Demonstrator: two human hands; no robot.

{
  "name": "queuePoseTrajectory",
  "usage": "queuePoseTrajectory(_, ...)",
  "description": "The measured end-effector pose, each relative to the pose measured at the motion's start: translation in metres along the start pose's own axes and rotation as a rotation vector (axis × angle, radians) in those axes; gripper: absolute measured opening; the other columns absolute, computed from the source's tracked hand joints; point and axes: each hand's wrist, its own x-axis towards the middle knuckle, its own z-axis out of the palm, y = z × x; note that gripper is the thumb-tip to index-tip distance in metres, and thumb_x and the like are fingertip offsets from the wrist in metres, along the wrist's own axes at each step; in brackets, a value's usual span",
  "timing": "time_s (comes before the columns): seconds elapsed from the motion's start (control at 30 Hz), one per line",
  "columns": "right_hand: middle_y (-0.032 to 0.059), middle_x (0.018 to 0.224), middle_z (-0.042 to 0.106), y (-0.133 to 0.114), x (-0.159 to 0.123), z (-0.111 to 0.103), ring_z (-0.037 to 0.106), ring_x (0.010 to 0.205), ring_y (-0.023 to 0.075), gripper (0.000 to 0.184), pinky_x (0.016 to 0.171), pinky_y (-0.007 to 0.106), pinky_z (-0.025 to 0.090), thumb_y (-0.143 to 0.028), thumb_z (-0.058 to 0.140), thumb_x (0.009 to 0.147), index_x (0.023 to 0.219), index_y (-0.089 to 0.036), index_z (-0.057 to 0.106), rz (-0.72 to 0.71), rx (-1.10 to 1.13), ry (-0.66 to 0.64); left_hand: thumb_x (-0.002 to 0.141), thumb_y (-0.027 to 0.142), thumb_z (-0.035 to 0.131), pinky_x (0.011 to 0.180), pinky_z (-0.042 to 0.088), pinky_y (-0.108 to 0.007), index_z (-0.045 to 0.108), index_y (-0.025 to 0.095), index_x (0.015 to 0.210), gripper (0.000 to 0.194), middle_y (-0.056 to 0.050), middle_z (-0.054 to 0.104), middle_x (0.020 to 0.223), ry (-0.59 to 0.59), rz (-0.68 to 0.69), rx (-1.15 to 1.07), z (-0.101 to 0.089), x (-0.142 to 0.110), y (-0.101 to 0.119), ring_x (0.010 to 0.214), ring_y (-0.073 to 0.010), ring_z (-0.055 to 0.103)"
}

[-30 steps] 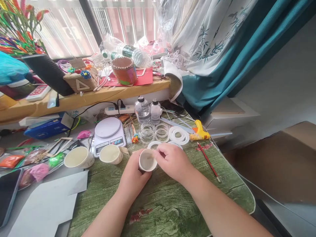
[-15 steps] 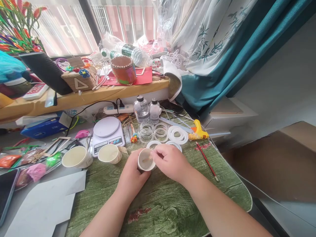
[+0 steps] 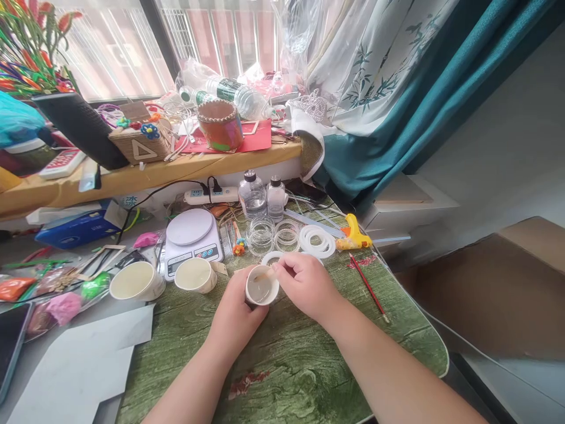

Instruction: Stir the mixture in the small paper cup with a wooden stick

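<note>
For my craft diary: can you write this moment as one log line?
left hand: holds white paper cup | right hand: holds thin stick over cup | nearby: white ring

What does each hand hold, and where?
The left hand grips a white cup by its side; the right hand pinches a thin stick by its end.

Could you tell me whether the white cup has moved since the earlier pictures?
No, the white cup holds its place relative to the kitchen scale.
</note>
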Motion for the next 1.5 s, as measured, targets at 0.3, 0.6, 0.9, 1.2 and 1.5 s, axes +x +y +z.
queuePoseTrajectory(0.3, -0.0037, 0.061, 0.047, -0.0005, -0.0005, 0.0018, 0.041, 0.060, 0.0124, 0.034, 0.057, 0.027, 0.026, -0.028, 0.057, 0.093, 0.063, -0.020, 0.043, -0.015, -0.038, -0.021, 0.080, 0.011, 0.066, 0.108, 0.050, -0.049, 0.063, 0.027, 0.131, 0.054, -0.008, 0.069, 0.133, 0.004, 0.000, -0.001, -0.0004, -0.0001, -0.0003, 0.124, -0.0300, 0.064)
queuePoseTrajectory(0.6, -0.0039, 0.061, 0.049, 0.0004, -0.0008, 0.0016, 0.043, 0.060, 0.0119, 0.033, 0.057, 0.026, 0.030, -0.028, 0.057, 0.093, 0.063, -0.021, 0.046, -0.028, 0.038, -0.051, 0.081, 0.013, 0.067, 0.106, 0.051, -0.049, 0.063, 0.026, 0.130, 0.051, -0.009, 0.070, 0.130, 0.003, 0.000, -0.004, 0.0000, 0.0005, -0.0007, 0.122, -0.0307, 0.065)
queuePoseTrajectory(0.9, -0.0047, 0.058, 0.043, -0.0012, -0.0021, 0.0033, 0.038, 0.058, 0.0117, 0.034, 0.055, 0.027, 0.026, -0.025, 0.059, 0.089, 0.061, -0.021, 0.041, 0.010, -0.006, -0.058, 0.081, 0.013, 0.067, 0.108, 0.050, -0.052, 0.061, 0.026, 0.133, 0.054, -0.010, 0.068, 0.133, -0.008, -0.015, -0.025, -0.0002, -0.0007, -0.0003, 0.125, -0.0316, 0.064)
queuePoseTrajectory(1.2, -0.0046, 0.059, 0.044, -0.0008, -0.0022, 0.0012, 0.038, 0.057, 0.0116, 0.034, 0.055, 0.027, 0.026, -0.028, 0.057, 0.091, 0.062, -0.021, 0.042, 0.017, 0.014, -0.071, 0.081, 0.012, 0.066, 0.108, 0.050, -0.050, 0.061, 0.027, 0.132, 0.053, -0.008, 0.068, 0.133, -0.008, -0.009, -0.001, -0.0001, -0.0007, -0.0017, 0.125, -0.0306, 0.063)
queuePoseTrajectory(1.5, -0.0040, 0.063, 0.045, 0.0003, -0.0011, -0.0005, 0.041, 0.061, 0.0122, 0.035, 0.058, 0.027, 0.025, -0.028, 0.054, 0.097, 0.066, -0.021, 0.040, -0.072, -0.071, -0.066, 0.081, 0.011, 0.067, 0.108, 0.050, -0.049, 0.061, 0.027, 0.132, 0.054, -0.008, 0.069, 0.133, 0.002, -0.002, 0.009, 0.0003, -0.0003, -0.0024, 0.125, -0.0301, 0.064)
